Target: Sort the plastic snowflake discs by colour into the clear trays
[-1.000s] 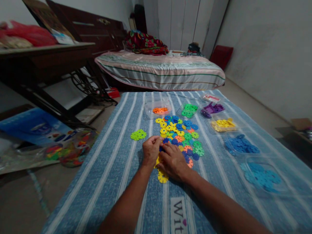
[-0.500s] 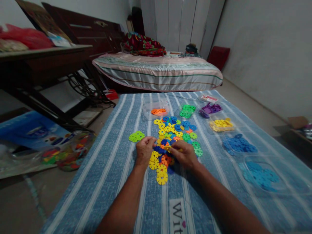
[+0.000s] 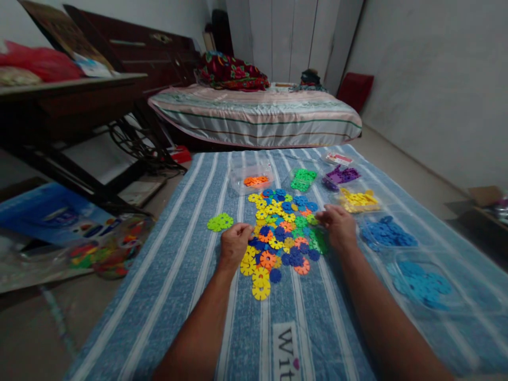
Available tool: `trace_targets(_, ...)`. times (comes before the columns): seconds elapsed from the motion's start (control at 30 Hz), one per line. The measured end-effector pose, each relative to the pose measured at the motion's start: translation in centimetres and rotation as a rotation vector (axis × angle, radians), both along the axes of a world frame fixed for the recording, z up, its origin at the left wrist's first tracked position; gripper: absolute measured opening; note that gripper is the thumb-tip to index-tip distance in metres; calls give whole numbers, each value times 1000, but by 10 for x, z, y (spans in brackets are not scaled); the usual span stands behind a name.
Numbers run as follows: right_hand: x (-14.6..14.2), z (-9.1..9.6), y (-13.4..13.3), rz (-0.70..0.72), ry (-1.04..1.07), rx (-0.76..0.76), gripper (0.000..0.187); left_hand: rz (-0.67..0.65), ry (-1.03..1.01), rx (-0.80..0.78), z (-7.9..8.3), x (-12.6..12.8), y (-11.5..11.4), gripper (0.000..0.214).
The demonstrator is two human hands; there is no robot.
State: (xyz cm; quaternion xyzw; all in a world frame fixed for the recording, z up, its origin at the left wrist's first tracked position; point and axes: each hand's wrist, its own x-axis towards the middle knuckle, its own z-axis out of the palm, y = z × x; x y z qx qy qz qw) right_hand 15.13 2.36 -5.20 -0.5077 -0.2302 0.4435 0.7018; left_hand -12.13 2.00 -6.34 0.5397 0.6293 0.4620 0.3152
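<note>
A heap of mixed plastic snowflake discs (image 3: 280, 233) in yellow, blue, green and orange lies on a blue striped mat (image 3: 190, 264). My left hand (image 3: 234, 244) rests at the heap's left edge, its fingers curled in a pinch on something I cannot make out. My right hand (image 3: 338, 226) is at the heap's right edge, fingers bent downward over green discs; whether it holds one is not visible. A small group of light green discs (image 3: 219, 221) lies apart on the left.
Clear trays hold sorted discs: orange (image 3: 255, 181), green (image 3: 304, 179), purple (image 3: 342, 175), yellow (image 3: 357, 199), dark blue (image 3: 387, 233), light blue (image 3: 423, 283). A bed (image 3: 254, 114) stands beyond the mat. A dark table (image 3: 67, 100) and a bag of toys (image 3: 115, 246) are left.
My right hand has moved from the middle of the heap to its right edge, uncovering the discs beneath. My left hand has stayed at the left edge.
</note>
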Motion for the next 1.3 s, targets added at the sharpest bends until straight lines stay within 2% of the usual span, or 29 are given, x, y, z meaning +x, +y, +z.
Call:
trace_targets(0.23,-36,-14,-15,205,-544,101,29,-229,368,-54,26,-25,-5,28)
trace_targets(0.43,-46,-21,-24,306,-930,207,24,-330,364,-163,41,-38,-11,26)
trace_targets(0.6,-46,-26,-25,308,-1069,300,21,-406,289,-230,44,-38,-15,19)
trace_targets(0.8,-42,-30,-22,280,-1230,353,24,-530,431,-244,46,-28,-21,17)
trace_targets(0.97,-49,-23,-24,377,-1321,576,22,-533,488,-222,45,-23,-23,16)
trace_targets(1.07,-57,-25,-26,455,-1409,663,32,-534,472,-211,43,-24,-22,13)
trace_targets(1.17,-61,-29,-28,535,-1493,657,40,-525,449,-202,42,-25,-21,12)
trace_targets(1.3,-60,-32,-27,584,-1514,610,27,-502,391,-171,39,-25,-19,15)
